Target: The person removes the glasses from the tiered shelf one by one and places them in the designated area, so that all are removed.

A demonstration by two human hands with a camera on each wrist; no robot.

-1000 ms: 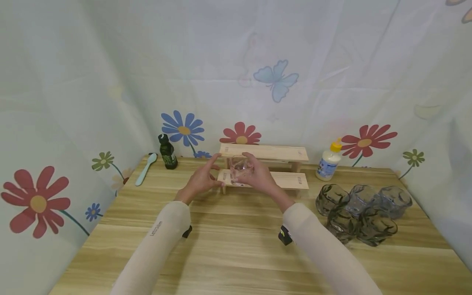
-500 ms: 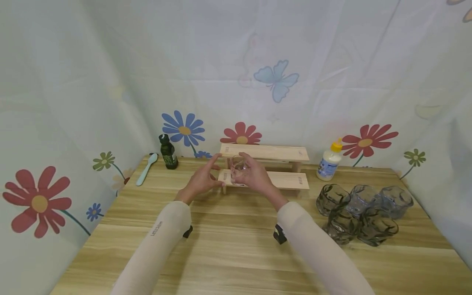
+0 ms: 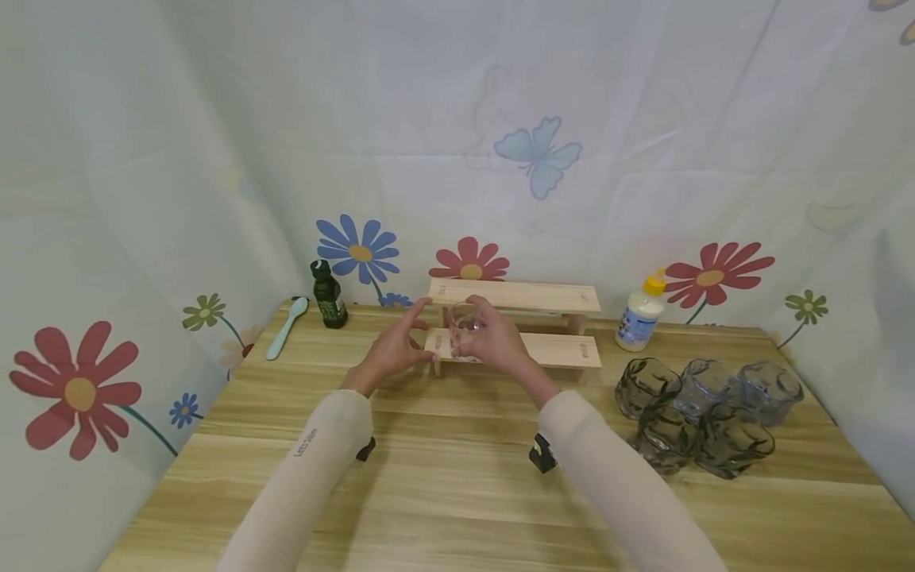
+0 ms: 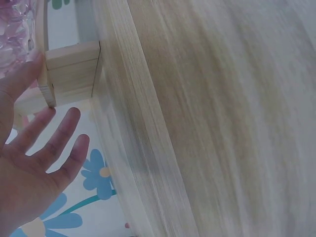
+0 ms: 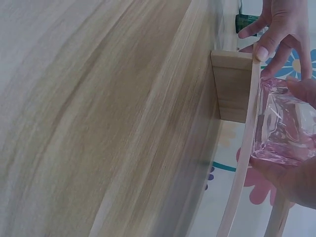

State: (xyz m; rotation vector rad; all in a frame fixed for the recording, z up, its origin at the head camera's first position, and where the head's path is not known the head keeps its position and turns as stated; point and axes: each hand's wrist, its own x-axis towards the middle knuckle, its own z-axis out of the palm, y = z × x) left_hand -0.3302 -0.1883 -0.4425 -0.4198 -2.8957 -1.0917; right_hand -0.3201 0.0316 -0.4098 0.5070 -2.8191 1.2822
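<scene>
A small pink-tinted glass (image 5: 282, 126) stands on the left part of the lower step of a two-tier wooden shelf (image 3: 561, 348). My right hand (image 3: 500, 343) holds it between thumb and fingers, from the right. At the shelf's left end is my left hand (image 3: 389, 347), its thumb touching the front edge of the lower board. In the left wrist view, the other fingers (image 4: 64, 131) of this hand are spread and fairly straight beside the end of the shelf. The upper board (image 3: 515, 295) bears nothing.
Several dark and clear glasses (image 3: 732, 437) are grouped on the table's right. Beside the shelf stands a white bottle with a yellow cap (image 3: 638, 314). A dark green bottle (image 3: 330, 298) and a pale mint spoon (image 3: 287, 328) are at the back left, before a flowered curtain (image 3: 529, 222).
Over the last second my right hand has shifted slightly left around the glass, its wrist moving left too. My left hand keeps its place at the shelf's end.
</scene>
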